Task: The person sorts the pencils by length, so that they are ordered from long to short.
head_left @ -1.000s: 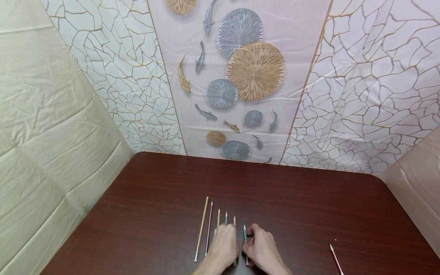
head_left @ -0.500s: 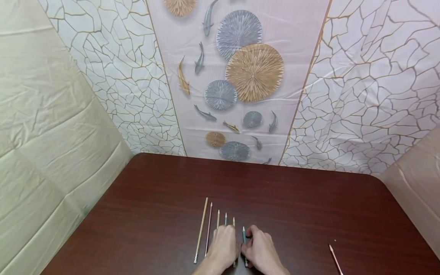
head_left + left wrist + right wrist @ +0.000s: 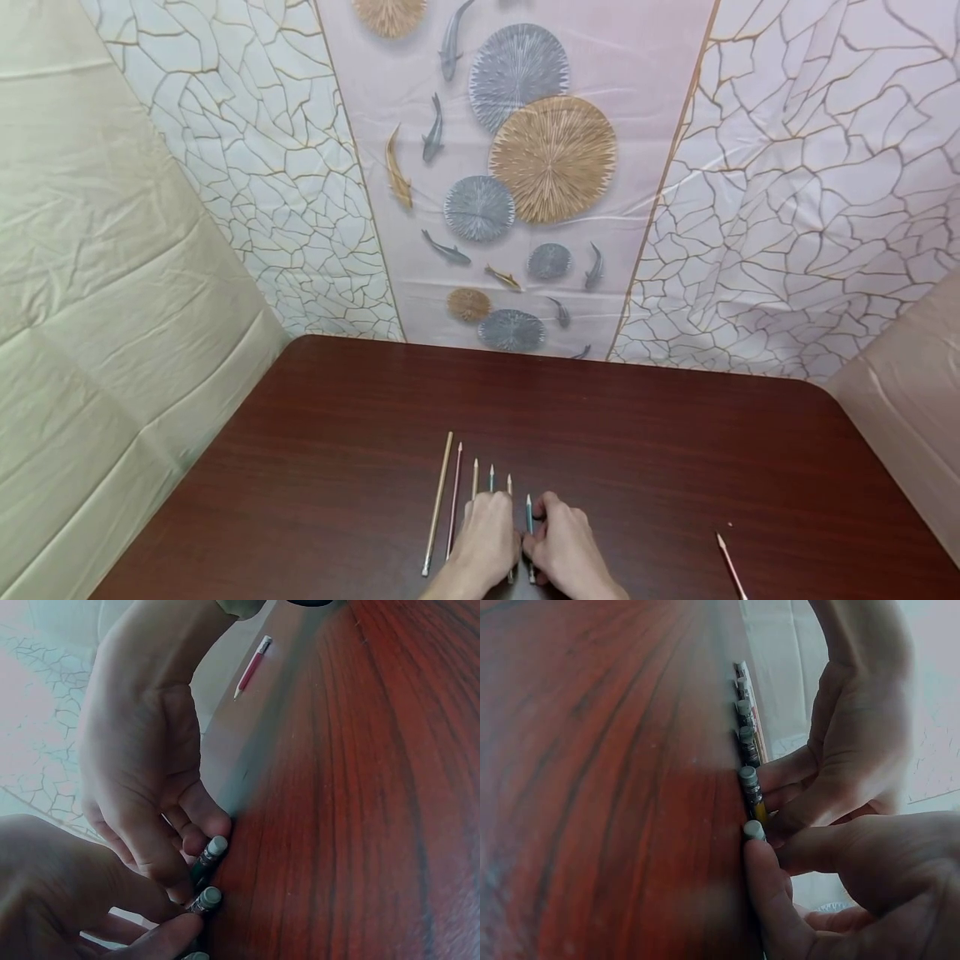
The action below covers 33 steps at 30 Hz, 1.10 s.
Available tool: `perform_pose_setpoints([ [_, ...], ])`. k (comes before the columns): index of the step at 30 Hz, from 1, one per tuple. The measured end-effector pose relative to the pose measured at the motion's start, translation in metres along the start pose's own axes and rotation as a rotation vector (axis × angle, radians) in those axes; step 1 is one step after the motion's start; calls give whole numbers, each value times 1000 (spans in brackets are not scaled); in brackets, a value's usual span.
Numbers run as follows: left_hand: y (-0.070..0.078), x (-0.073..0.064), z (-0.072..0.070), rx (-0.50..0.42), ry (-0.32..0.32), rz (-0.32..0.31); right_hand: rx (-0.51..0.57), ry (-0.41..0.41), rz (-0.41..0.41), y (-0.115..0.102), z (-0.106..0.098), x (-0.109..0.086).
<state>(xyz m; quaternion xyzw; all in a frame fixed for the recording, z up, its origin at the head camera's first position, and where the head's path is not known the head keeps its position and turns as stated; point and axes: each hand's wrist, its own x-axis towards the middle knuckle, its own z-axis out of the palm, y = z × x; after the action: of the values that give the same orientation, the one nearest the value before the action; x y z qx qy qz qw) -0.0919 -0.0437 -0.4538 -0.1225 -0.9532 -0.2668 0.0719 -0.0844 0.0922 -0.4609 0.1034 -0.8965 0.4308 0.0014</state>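
In the head view my right hand [image 3: 570, 546] pinches a teal pencil [image 3: 529, 514] lying point-away on the table. Just left of it, my left hand [image 3: 487, 537] holds a gold pencil [image 3: 509, 485] near its eraser end, thumb and finger at its sides in the left wrist view. Under the left hand's knuckles run a blue pencil [image 3: 492, 477] and another gold pencil [image 3: 476, 475], both partly hidden. Farther left lie a dark pink pencil [image 3: 455, 500] and a longer gold pencil [image 3: 438, 504]. Eraser ends [image 3: 744, 712] line up in the right wrist view.
A light pink pencil [image 3: 731, 567] lies apart at the right, with a tiny crumb [image 3: 730, 524] near its tip. The dark red wooden table [image 3: 600, 433] ends at a patterned cloth wall [image 3: 517, 275] behind and plain cloth [image 3: 135, 333] at the left.
My right hand has slid the teal pencil slightly left, narrowing the gap to the gold pencil. The left hand stays in place, and the whole head view has shifted a little.
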Motion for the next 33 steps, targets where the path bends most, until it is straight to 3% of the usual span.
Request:
perform_pose_setpoints([
  [20, -1, -1, -1, -24, -4, -5, 51, -32, 29, 1, -3, 1],
  [33, 1, -2, -3, -15, 8, -13, 35, -22, -3, 2, -2, -1],
])
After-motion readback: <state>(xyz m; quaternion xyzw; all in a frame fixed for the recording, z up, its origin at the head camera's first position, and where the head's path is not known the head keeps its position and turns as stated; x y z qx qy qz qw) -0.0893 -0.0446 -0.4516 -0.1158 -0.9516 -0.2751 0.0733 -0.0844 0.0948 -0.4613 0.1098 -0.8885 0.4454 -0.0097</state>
